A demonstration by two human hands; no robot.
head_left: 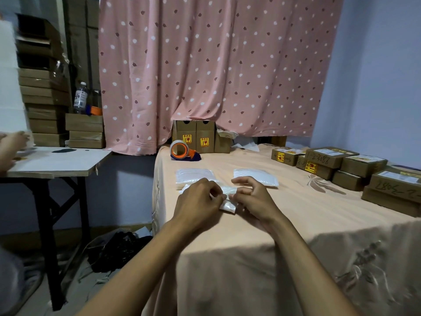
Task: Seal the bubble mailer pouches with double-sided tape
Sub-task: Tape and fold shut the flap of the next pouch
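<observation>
A small white bubble mailer pouch point(228, 199) is held just above the peach tablecloth between both hands. My left hand point(198, 201) pinches its left edge with thumb and fingers. On the pouch's right edge, my right hand point(252, 197) grips with curled fingers. Much of the pouch is hidden by my fingers. A stack of white mailer pouches point(193, 175) lies behind my left hand, and another white pouch stack point(257, 176) lies behind my right hand. I cannot make out any double-sided tape strip.
An orange tape dispenser point(182, 151) sits at the table's far left. Brown cartons point(198, 137) stand by the pink curtain; labelled cardboard boxes point(330, 160) pile along the right. Another person's hand point(11, 144) rests on a side table point(57, 165) at left.
</observation>
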